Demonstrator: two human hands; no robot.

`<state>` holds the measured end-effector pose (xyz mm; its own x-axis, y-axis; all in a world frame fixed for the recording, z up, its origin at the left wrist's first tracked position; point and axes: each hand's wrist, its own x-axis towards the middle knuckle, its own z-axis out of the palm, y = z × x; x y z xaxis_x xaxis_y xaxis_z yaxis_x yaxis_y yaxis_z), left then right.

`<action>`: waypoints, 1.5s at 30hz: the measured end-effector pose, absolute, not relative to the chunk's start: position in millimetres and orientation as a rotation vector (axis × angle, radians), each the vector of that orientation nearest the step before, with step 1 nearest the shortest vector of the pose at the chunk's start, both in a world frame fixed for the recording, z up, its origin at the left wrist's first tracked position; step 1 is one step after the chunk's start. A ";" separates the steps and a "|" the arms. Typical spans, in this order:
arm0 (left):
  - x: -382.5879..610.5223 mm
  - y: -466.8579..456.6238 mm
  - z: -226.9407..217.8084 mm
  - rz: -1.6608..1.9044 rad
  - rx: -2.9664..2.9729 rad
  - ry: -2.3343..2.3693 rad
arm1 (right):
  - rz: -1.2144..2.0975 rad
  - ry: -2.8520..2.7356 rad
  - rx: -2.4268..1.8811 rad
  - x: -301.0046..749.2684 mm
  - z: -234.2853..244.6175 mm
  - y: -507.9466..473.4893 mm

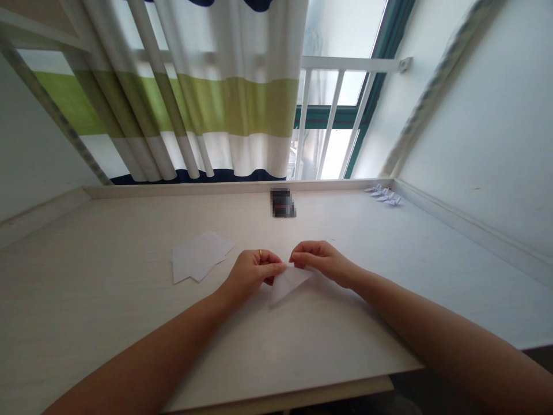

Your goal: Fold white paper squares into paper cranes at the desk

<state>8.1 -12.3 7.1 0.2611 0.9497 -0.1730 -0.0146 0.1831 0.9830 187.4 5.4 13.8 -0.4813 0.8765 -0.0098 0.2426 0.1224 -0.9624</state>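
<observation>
A sheet of white paper [288, 285], folded into a triangle, is held up just above the table between my two hands. My left hand [258, 268], with a ring on one finger, pinches its upper left corner between thumb and fingers. On the other side my right hand [322, 260] is closed at the paper's upper right edge, thumb against the curled fingers. The fingertips of both hands are close together, and part of the paper's top edge is hidden behind them.
Left of my hands lies a small stack of white paper sheets [196, 256]. Several small folded paper pieces [386, 196] sit in the far right corner. A dark, pixelated object [281, 203] stands near the back ledge of the white table [108, 300]. Beyond hangs a striped curtain [237, 104].
</observation>
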 end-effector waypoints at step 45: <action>11.3 -13.6 2.8 1.141 1.428 1.111 | 1.378 -1.540 -1.181 171.7 14.7 -6.2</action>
